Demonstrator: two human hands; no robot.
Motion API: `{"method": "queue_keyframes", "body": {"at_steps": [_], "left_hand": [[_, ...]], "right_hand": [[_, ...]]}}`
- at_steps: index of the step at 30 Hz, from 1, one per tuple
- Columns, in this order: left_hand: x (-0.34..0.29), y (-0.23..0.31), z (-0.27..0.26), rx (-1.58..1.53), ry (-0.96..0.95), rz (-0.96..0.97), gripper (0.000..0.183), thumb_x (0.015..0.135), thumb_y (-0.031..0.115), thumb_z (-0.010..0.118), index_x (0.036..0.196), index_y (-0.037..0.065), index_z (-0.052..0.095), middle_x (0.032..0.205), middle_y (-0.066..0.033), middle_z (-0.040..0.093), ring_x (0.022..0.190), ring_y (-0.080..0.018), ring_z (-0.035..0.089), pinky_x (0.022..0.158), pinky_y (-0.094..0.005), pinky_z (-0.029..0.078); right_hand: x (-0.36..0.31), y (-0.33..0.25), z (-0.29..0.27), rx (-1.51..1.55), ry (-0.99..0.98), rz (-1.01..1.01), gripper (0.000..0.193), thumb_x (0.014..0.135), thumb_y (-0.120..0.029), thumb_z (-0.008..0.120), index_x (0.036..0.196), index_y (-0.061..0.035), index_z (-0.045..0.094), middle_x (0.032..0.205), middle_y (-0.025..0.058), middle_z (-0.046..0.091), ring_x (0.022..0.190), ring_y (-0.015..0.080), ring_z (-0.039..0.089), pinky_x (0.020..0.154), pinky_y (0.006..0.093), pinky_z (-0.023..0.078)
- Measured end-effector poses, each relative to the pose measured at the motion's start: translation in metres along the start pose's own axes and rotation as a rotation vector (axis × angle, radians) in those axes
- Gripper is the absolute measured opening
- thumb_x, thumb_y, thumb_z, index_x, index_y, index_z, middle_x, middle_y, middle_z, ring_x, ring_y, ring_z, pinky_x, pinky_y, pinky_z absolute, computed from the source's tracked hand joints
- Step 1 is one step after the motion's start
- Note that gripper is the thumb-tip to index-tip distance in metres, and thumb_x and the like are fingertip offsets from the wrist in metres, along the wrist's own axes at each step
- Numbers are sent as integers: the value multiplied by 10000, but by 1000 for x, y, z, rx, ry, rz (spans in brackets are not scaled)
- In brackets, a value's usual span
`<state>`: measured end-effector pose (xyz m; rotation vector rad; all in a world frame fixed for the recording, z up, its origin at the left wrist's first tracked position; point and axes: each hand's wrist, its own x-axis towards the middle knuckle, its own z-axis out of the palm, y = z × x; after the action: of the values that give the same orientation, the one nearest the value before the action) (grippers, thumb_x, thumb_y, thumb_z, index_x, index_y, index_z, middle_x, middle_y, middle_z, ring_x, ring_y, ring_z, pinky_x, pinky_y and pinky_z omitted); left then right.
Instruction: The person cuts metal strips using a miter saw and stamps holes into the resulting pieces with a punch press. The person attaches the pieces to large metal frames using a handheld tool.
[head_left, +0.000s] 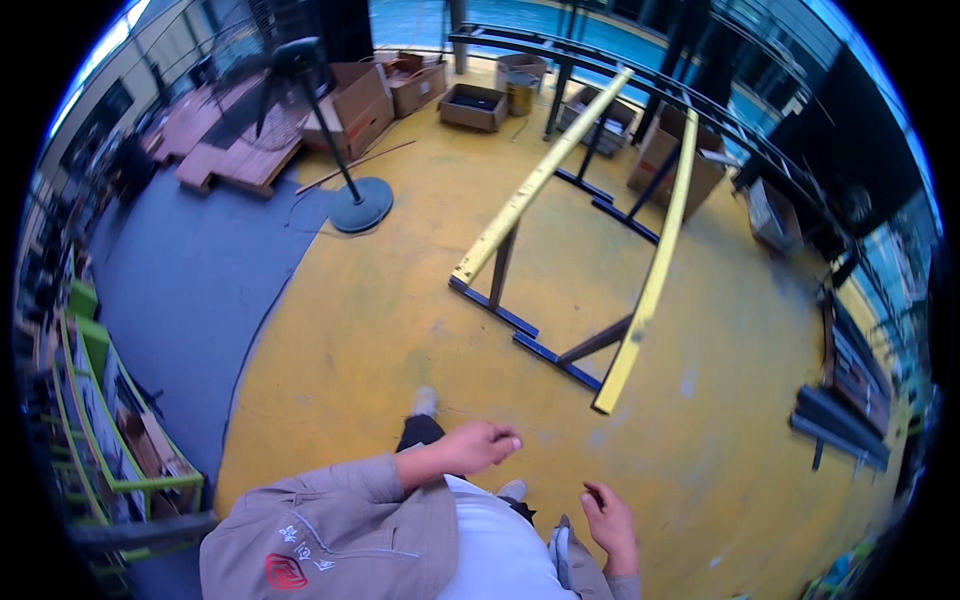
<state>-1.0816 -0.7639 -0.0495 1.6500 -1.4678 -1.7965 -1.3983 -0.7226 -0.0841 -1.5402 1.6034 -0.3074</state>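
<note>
Left hand (472, 448) and right hand (612, 522) near 2 yellow beams (650, 290), fingers (499, 434) seemingly half-curled, free.

1. Two long, straight yellow beams (540, 180): bright yellow, left one dark-specked.
2. Flat bar feet (558, 363) under them were dark blue-black.
3. Smooth painted floor (400, 290) was yellow-ochre, patchy with pale smudges.
4. Wide flat mat (210, 260) was blue-grey.
5. Round fan base (361, 205) was dark teal.
6. Open cardboard box (475, 108) was brown.
7. Slatted metal rack (160, 483) was lime green.
8. Long-sleeved fabric jacket (370, 520) was grey-tan, with red-and-white markings; shirt (495, 540) was white.
</note>
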Motion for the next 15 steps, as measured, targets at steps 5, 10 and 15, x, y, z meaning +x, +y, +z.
{"method": "queue_keyframes", "body": {"at_steps": [5, 10, 15], "left_hand": [[15, -58, -83, -359, 277, 27, 390, 988, 349, 484, 834, 9, 596, 724, -38, 614, 667, -121, 586, 644, -273, 479], [16, -147, -204, -407, 394, -28, 366, 998, 323, 466, 868, 10, 603, 734, -55, 621, 693, -131, 596, 674, -280, 483], [-18, -189, -376, -433, 577, -176, 316, 991, 282, 465, 953, 3, 609, 766, -67, 642, 730, -126, 605, 706, -277, 477]], "right_hand": [[113, -118, 58, -26, -360, -122, 337, 908, -279, 595, 1148, -46, 631, 1014, 172, 684, 929, 271, 672, 808, 343, 518], [211, -237, 173, -238, -708, -229, 369, 911, -292, 576, 1184, -46, 609, 1011, 170, 678, 926, 304, 658, 807, 376, 513], [295, -359, 256, -240, -803, -394, 392, 909, -286, 557, 1209, -35, 584, 1031, 179, 663, 931, 340, 641, 813, 408, 505]]}}
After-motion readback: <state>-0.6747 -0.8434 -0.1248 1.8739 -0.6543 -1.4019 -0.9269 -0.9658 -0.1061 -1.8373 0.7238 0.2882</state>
